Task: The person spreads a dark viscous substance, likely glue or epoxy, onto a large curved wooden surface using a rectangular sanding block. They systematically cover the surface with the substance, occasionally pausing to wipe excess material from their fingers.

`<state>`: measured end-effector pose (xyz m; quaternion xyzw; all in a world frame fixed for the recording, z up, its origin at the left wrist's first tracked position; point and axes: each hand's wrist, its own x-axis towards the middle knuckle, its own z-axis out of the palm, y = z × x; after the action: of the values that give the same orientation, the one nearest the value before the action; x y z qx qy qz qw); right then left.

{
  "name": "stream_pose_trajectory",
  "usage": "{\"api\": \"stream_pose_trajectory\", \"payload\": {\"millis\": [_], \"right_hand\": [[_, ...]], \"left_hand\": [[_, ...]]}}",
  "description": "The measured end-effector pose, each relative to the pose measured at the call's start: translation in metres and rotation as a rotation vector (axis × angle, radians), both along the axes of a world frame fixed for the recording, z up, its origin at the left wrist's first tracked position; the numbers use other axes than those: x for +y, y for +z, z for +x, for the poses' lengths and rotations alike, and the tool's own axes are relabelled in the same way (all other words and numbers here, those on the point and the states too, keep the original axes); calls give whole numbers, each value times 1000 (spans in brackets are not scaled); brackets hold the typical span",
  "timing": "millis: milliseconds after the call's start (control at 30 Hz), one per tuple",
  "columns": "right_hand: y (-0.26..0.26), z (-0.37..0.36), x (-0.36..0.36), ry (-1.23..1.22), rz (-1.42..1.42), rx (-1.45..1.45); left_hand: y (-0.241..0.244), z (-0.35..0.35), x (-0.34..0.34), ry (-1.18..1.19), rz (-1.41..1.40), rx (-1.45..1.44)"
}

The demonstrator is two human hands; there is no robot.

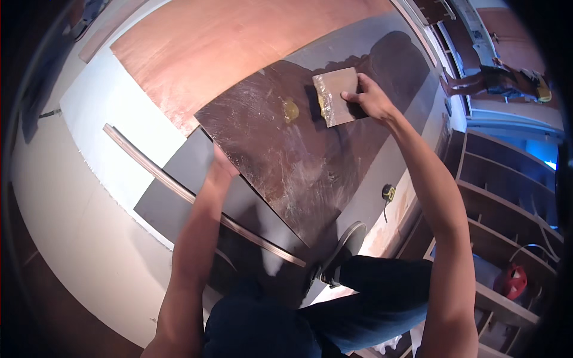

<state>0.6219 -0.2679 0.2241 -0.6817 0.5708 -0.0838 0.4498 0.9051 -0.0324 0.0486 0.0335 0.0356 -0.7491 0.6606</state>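
Observation:
My right hand (374,99) grips a flat, tan rectangular spreader board (339,96) by its right side, thumb on top. Wet yellowish glue coats the board's left edge. Just left of it, a blob of yellow glue (291,111) sits on a dark brown sheet (277,147), whose surface is streaked with glossy smears. My left hand (226,161) holds this sheet's left edge from below; its fingers are hidden underneath. Across the grey panel (174,165) under my left forearm runs a thin wooden strip (152,172).
A tape measure (388,192) lies right of the sheet, near my shoe (349,241). An orange-brown board (215,53) spans the far side. Shelving (506,188) stands at right, with a red object (511,281) inside. Another person (501,83) is at the upper right.

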Motion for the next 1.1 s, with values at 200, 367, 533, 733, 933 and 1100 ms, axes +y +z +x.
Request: {"api": "stream_pose_trajectory", "payload": {"millis": [200, 367, 533, 733, 933, 1100], "right_hand": [[-47, 2, 9, -55, 17, 63], [-70, 16, 9, -138, 109, -35], [-72, 46, 19, -14, -15, 26], [-56, 91, 35, 21, -21, -82], [-11, 124, 49, 189, 5, -215], [37, 148, 66, 313, -38, -258]], "left_hand": [[-31, 3, -50, -32, -136, 59], [-8, 8, -76, -148, -119, 158], [19, 7, -74, -209, -68, 214], [60, 4, -70, -140, 25, 40], [116, -8, -63, -100, 134, -168], [134, -18, -73, 37, 29, -224]]}}
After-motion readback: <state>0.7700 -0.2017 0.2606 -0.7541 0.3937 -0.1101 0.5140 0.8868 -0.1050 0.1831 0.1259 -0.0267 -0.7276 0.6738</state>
